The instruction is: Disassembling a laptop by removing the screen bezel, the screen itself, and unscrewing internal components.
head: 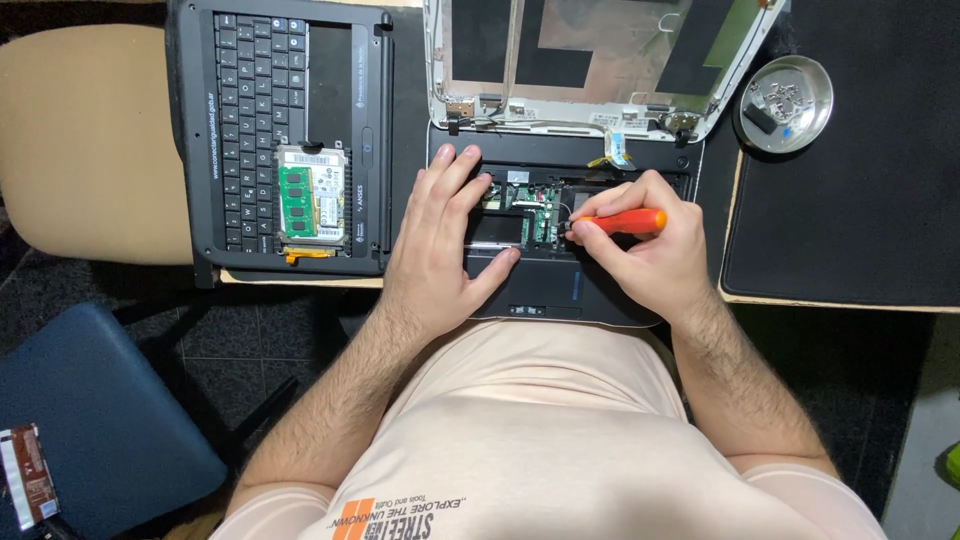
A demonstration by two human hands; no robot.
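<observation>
The right hand's (655, 255) fingers (612, 206) pinch an orange-handled screwdriver (628, 221), its tip at the green circuit board (532, 208) inside the opened laptop base (545, 290). The left hand (435, 240) lies flat, fingers spread, beside it. A removed keyboard panel (255, 120) lies left on the surface.

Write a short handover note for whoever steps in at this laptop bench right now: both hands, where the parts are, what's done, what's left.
Left hand: flat on the opened black laptop base, steadying it.
Right hand: grips an orange-handled screwdriver, tip at the exposed green circuit board.
Parts: removed black keyboard panel lies to the left, with a drive and green memory module on it. Round metal dish at right holds small parts.
Done: keyboard off, internals exposed.
Left: work at the board looks unfinished; reassembly not started.
</observation>
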